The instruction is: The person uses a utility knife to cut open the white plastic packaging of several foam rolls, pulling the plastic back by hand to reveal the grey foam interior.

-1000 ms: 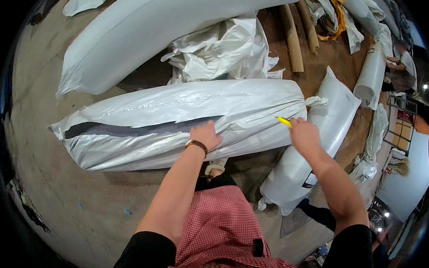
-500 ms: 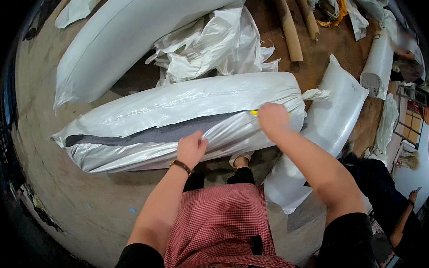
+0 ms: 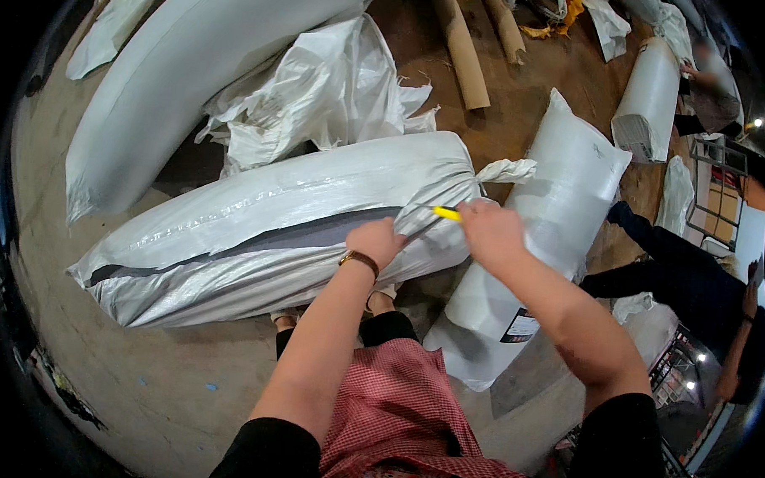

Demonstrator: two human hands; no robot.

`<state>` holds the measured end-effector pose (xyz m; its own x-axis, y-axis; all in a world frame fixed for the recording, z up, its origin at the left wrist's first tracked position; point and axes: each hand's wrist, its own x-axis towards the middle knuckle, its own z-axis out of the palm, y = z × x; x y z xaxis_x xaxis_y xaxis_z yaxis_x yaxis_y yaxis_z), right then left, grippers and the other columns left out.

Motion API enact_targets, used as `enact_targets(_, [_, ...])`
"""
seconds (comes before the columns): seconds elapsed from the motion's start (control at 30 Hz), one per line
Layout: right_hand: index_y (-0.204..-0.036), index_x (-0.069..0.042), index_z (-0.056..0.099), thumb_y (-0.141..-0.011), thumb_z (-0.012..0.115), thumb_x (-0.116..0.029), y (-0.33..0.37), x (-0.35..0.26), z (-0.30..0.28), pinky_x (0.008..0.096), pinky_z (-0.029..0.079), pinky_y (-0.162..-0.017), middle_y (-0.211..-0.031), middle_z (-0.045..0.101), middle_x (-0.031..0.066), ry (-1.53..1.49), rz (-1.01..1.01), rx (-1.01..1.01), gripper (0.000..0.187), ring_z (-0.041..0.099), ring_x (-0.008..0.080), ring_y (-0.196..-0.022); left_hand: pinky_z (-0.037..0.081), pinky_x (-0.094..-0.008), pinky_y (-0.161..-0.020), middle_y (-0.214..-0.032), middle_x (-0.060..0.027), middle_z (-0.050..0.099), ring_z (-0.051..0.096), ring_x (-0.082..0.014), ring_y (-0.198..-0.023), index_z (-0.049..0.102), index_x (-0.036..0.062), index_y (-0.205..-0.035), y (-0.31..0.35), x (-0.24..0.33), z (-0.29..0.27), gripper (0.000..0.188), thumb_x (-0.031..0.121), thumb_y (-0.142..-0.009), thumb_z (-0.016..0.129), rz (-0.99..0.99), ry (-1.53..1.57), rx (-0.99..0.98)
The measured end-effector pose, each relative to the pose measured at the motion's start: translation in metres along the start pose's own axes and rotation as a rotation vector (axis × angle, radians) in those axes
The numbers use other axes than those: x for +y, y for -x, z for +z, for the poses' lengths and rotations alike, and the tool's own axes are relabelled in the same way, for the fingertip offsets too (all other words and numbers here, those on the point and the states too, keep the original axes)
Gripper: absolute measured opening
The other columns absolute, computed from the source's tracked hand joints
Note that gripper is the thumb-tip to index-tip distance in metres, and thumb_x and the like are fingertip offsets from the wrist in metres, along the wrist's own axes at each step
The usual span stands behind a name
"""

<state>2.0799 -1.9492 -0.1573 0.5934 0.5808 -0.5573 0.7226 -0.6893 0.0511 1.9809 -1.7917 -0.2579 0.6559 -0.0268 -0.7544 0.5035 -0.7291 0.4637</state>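
In front of me lies a long roll in a white woven plastic wrapper (image 3: 317, 174), slit along most of its length. Dark grey material (image 3: 290, 236) shows through the slit. My left hand (image 3: 376, 242) is closed on the wrapper's near edge, close to the right end of the slit. My right hand (image 3: 494, 233) grips a yellow utility knife (image 3: 446, 213), its tip at the wrapper near the gathered end. A twisted tail of wrapper (image 3: 508, 171) sticks out at that right end.
Another white wrapped roll (image 3: 530, 244) lies close on the right, and a large one (image 3: 164, 88) at the far left. Crumpled white sheeting (image 3: 316, 93) lies behind. Cardboard tubes (image 3: 461, 52) are at the back. Two other people (image 3: 693, 283) are on the right.
The knife has moved toward the wrapper's right end, and the slit is longer there. My left hand has shifted right along the edge. The whole view has swung right.
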Motion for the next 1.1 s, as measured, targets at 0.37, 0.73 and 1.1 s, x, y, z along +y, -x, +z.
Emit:
enact_targets(0.37, [-0.083,-0.006,0.064,-0.072,0.055,-0.013,-0.018,0.066,0.037,0.0334,0.048,-0.060,-0.082,0.062,0.0097,0.188,0.110,-0.153,0.015,0.062,0.0211,-0.076,0.043,-0.0429,-0.068,-0.078,-0.0123,0.057,0.054,-0.0311,-0.080,0.056,0.0054,-0.073,0.026,0.006,0.022,0.016,0.020,-0.078,0.053,0.196,0.075,0.249])
enact_targets(0.73, [-0.084,-0.010,0.057,-0.075,0.052,-0.013,0.017,0.091,0.039,0.0332,0.047,-0.055,-0.077,0.058,0.0069,-0.005,0.135,0.054,0.010,0.061,0.0212,-0.069,0.047,-0.0432,-0.071,-0.088,-0.0165,0.062,0.059,-0.0332,-0.083,0.056,0.0042,-0.093,-0.049,0.085,0.024,0.032,0.032,-0.078,0.055,0.025,0.035,0.075])
enact_targets(1.1, [-0.086,-0.008,0.056,-0.071,0.055,-0.014,-0.011,0.103,0.048,0.0315,0.046,-0.059,-0.079,0.056,0.0049,0.059,-0.156,0.061,0.016,0.059,0.0186,-0.073,0.041,-0.0438,-0.067,-0.081,-0.0112,0.059,0.057,-0.0306,-0.080,0.061,0.0060,-0.079,-0.049,0.099,0.058,0.021,0.023,-0.082,0.049,0.086,0.052,0.303])
